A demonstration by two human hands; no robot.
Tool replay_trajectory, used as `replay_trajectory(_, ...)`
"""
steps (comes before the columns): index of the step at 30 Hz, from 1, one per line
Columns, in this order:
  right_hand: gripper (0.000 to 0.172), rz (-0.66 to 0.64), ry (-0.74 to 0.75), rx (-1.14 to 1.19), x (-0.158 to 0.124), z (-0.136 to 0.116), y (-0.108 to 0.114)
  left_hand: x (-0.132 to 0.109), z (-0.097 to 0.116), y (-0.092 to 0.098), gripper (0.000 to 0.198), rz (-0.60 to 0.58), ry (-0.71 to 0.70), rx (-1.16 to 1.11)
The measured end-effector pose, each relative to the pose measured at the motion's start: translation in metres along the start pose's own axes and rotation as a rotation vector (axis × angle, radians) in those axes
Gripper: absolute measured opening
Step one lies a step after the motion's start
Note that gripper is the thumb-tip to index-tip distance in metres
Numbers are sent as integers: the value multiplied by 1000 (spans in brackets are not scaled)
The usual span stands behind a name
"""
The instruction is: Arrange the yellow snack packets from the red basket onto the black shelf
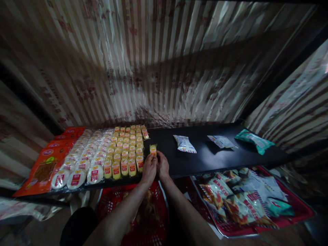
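Both hands meet over the front of a black shelf [200,159], around a small yellow packaged cake [153,149] with a red and white label. My left hand [149,168] has its fingers closed on the near end of the cake. From the other side my right hand [163,164] curls its fingers against the same cake. Just left of them stand tight rows of matching yellow packaged cakes [124,165]. Further left lie rows of round white wrapped cakes [77,178], then orange snack bags [48,164].
Two white bags with striped edges, one nearer [185,143] and one farther [222,141], and a teal bag [255,140] lie along the shelf's right part. Below are a red basket [164,201] and another full of snack bags [302,208]. Striped sheeting [164,68] hangs behind.
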State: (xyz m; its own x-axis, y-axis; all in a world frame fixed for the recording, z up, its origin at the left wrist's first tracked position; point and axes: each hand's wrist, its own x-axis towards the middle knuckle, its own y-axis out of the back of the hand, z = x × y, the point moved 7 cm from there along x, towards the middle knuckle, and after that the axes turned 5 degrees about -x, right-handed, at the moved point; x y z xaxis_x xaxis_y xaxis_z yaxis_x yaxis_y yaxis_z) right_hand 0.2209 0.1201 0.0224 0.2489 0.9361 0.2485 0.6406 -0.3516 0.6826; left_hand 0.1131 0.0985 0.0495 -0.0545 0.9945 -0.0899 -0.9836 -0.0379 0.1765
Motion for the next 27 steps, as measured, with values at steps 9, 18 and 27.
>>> replay_trajectory(9, 43, 4, 4, 26, 18, 6, -11, 17, 4, -2, 29, 25, -34, 47)
replay_trajectory(18, 43, 14, 14, 40, 34, 4, -17, 37, 0, -5, 25, 47, -60, 57)
replay_trajectory(27, 42, 11, -9, 85, 52, 2, -24, 56, -1, -12, 29, 78, -36, 57)
